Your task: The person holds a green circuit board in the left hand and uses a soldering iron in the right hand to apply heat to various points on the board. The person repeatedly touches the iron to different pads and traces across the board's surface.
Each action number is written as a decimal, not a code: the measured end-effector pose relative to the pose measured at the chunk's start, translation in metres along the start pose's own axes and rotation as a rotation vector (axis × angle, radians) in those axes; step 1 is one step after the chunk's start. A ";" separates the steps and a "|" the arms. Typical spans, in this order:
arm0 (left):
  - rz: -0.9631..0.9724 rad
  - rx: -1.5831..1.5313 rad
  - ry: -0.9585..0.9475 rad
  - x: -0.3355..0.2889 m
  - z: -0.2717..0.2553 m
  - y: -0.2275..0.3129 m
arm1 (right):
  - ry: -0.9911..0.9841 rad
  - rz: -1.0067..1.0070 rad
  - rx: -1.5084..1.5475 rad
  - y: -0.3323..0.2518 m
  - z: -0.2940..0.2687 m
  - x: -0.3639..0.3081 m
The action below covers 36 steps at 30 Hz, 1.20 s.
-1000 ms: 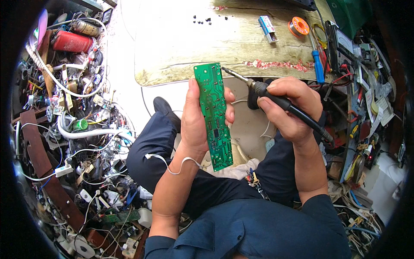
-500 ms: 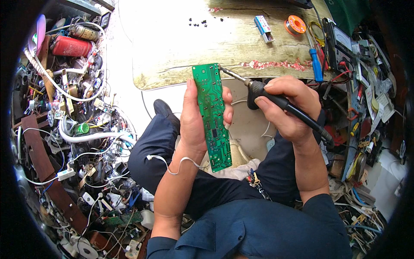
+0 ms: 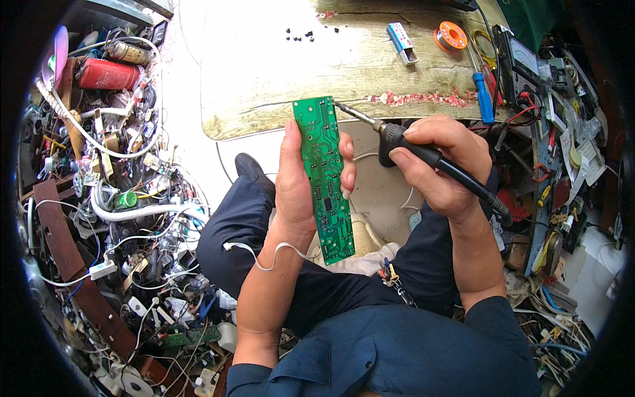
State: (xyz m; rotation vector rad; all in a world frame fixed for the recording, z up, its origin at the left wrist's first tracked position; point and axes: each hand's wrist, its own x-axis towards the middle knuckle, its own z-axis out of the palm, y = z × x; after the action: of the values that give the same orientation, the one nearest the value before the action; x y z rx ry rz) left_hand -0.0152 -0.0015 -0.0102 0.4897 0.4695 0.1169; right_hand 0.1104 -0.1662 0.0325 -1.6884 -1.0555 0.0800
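Observation:
A long green circuit board (image 3: 325,192) stands nearly upright above my lap, its soldered face turned toward me. My left hand (image 3: 295,172) grips it, thumb along the left edge and fingertips showing at the right edge. From the board's lower part a white cable with a small plug (image 3: 264,266) hangs across my left forearm. My right hand (image 3: 446,159) is wrapped round the black handle of a soldering iron (image 3: 430,155). The iron's metal tip lies close to the board's upper right corner; whether it touches is too small to tell.
On the wooden table (image 3: 278,109) lie several small black parts (image 3: 308,34), a small box (image 3: 402,44), a solder reel (image 3: 450,36) and a blue-handled screwdriver (image 3: 484,99). A meter (image 3: 522,59) stands at the right. Piled parts and cables (image 3: 132,212) fill the left side.
The table and its things sit slightly farther left in the picture. Both hands keep nearly the same pose, with the iron's tip still by the board's upper right corner.

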 end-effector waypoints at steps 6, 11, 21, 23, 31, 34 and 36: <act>-0.001 -0.001 -0.006 0.002 0.000 0.000 | -0.002 0.013 -0.002 0.000 -0.002 -0.001; 0.000 0.000 -0.004 0.003 -0.001 -0.001 | -0.002 -0.006 -0.014 0.001 -0.003 0.000; -0.009 0.010 0.008 0.007 0.001 -0.001 | 0.010 0.010 -0.015 0.000 -0.004 0.000; -0.007 0.004 0.009 0.007 0.002 -0.001 | 0.009 0.010 -0.013 0.001 -0.004 0.000; -0.008 -0.007 0.008 0.009 0.003 0.000 | 0.017 0.007 -0.035 0.001 -0.004 -0.001; 0.000 0.011 0.018 0.009 0.002 -0.001 | 0.032 0.014 -0.049 0.001 -0.004 -0.001; 0.021 0.059 0.036 0.009 0.002 -0.001 | 0.042 0.007 -0.069 0.002 -0.004 -0.001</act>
State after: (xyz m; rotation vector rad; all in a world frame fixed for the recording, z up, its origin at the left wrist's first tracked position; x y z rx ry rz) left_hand -0.0068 -0.0008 -0.0127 0.5513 0.5047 0.1327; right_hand 0.1129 -0.1701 0.0323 -1.7485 -1.0314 0.0133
